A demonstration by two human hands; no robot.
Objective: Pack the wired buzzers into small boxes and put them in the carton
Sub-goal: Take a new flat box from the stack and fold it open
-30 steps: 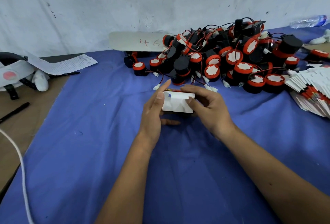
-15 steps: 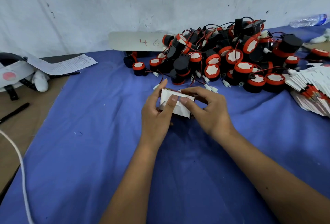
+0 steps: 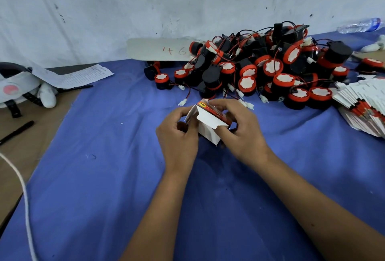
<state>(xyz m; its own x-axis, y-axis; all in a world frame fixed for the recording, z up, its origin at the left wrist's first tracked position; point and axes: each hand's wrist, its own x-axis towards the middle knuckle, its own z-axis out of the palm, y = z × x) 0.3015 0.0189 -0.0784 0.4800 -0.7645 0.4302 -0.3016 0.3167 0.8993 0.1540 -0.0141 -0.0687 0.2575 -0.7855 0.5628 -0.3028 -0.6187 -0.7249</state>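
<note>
Head view: both hands grasp one small box (image 3: 210,123) just above the blue cloth (image 3: 104,167). The left hand (image 3: 179,138) curls round its left end, thumb at a raised white flap, while the right hand (image 3: 241,129) pinches its right end, fingers over the red printed top. Whether a buzzer sits inside cannot be told. Just behind the hands lies the heap of buzzers (image 3: 260,69), black and red with trailing wires, against the wall. A stack of flat boxes (image 3: 362,106) fans out at the right edge. A printed sheet (image 3: 70,75) and a pen (image 3: 16,132) lie well to the left
</note>
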